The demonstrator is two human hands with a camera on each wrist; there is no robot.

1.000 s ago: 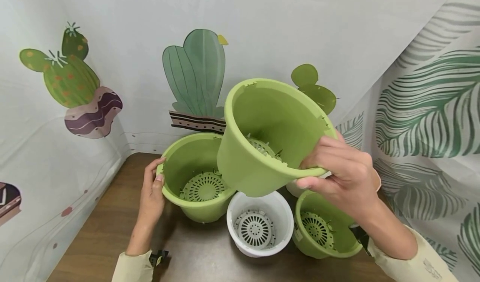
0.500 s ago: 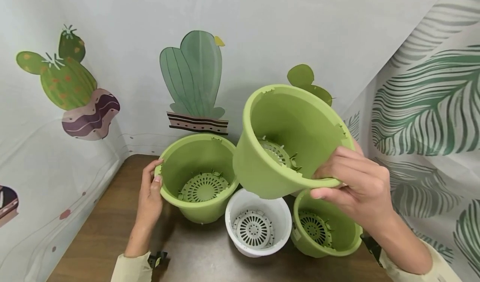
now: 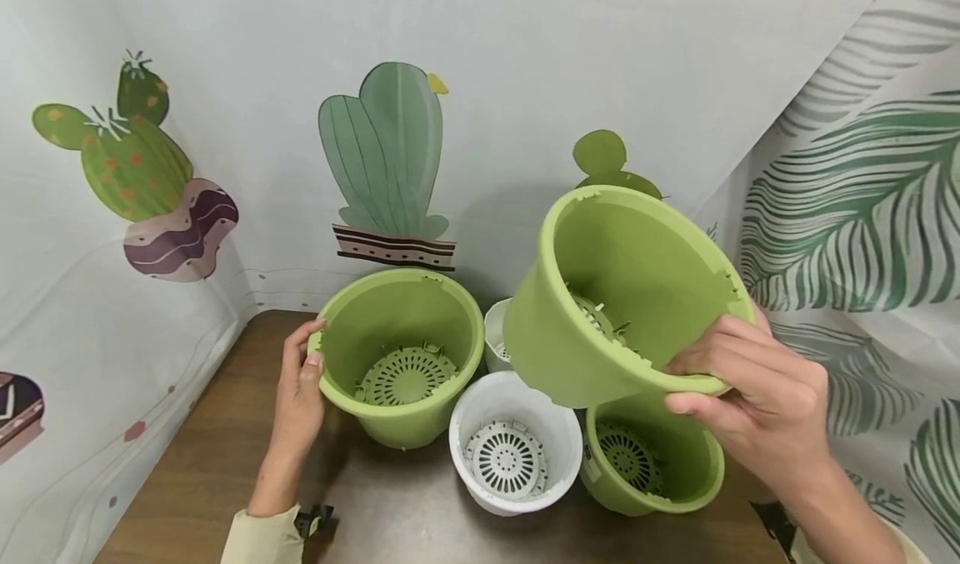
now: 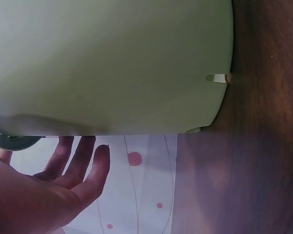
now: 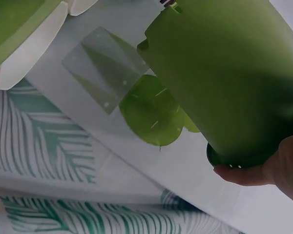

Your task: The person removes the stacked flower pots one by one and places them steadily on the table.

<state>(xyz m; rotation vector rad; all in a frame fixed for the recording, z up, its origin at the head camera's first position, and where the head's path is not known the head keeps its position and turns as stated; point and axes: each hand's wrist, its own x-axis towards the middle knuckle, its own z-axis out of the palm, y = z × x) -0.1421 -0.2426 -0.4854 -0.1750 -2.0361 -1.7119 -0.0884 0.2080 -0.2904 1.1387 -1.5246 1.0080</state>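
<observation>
A large light-green flowerpot [image 3: 540, 339] hangs tilted in the air, its mouth toward me. My right hand [image 3: 765, 381] pinches its rim, thumb outside and fingers over the inner edge. In the right wrist view the same hand [image 5: 288, 168] shows at the lower right of the pot's wall. Another light-green flowerpot [image 3: 405, 422] stands upright on the table at left. My left hand [image 3: 300, 389] holds its left rim. In the left wrist view, the fingers [image 4: 100, 168] lie against that pot near its rim.
A white flowerpot [image 3: 465, 456] with a slotted base stands upright at front centre. Right of it is a smaller green flowerpot [image 3: 708, 472]. Behind them a second white pot [image 3: 492, 339] is partly hidden by the raised one. A cactus-printed cloth [image 3: 525, 64] hangs behind the brown table [image 3: 420, 531].
My right hand has carried the raised flowerpot to the right and a little down, uncovering part of the rear white pot. My left hand keeps its hold on the left flowerpot.
</observation>
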